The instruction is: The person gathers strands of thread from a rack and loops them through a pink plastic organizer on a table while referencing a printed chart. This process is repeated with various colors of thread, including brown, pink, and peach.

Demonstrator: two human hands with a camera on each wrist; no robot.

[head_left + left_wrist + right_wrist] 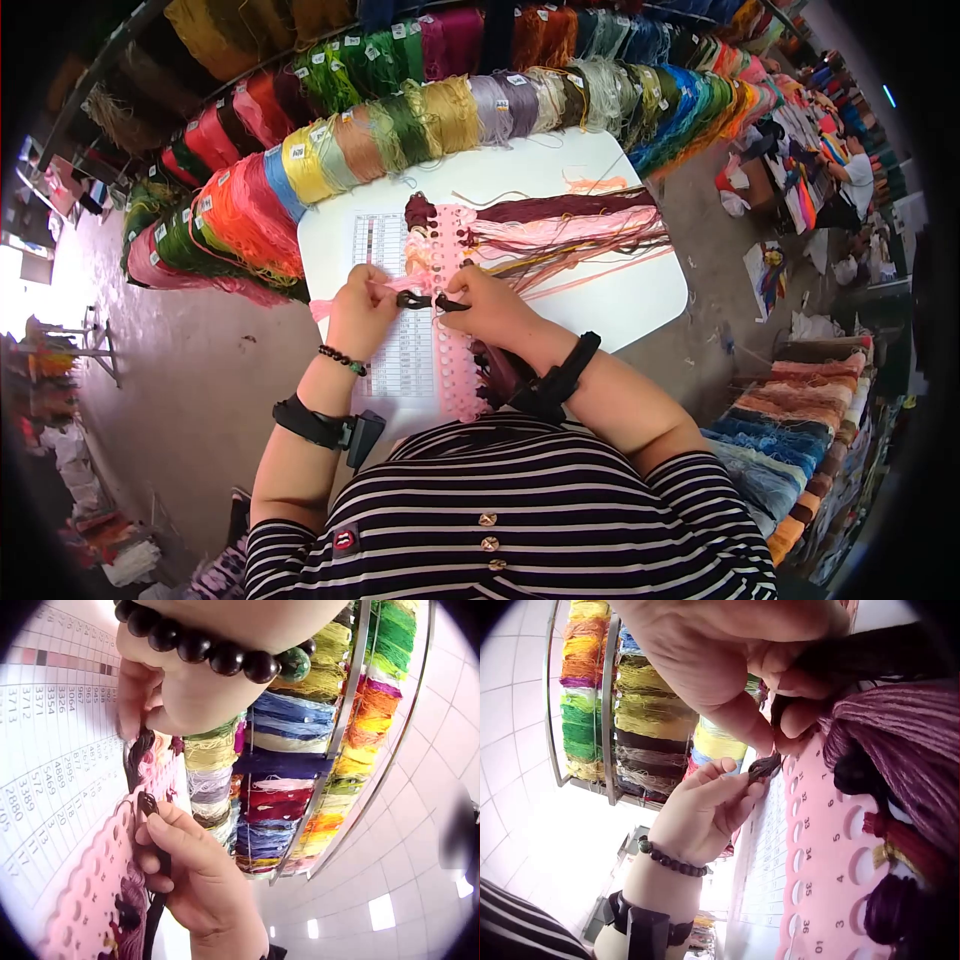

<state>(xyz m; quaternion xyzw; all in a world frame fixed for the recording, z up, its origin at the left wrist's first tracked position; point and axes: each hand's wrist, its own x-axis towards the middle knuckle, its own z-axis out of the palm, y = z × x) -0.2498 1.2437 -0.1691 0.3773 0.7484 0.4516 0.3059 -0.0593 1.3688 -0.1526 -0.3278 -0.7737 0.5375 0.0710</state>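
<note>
Dark thread (pixel 412 300) is mid-frame, at and across the pink holed card (pixel 460 370). Your left grip (pixel 365 312) is clamped on it at the card's left edge; your right grip (pixel 500 315) is closed round the part over the card, thumb against fingers. Should handle light and limp, probably a bit slippery, with loose strands that could splay or snag on a hole rim. Take the whole bundle, close to the card, fingertips only; a hard squeeze buys nothing. Card looks thin and likely flexes, so don't lean on it. Maroon hank (pixel 560 206) and pink hank (pixel 570 226) trail off it to upper right; easy to catch. Printed chart (pixel 395 365) lies left of the card, all on the white desk (pixel 640 310). Yellow skeins (pixel 310 168) hang beyond, upper left of centre.
</note>
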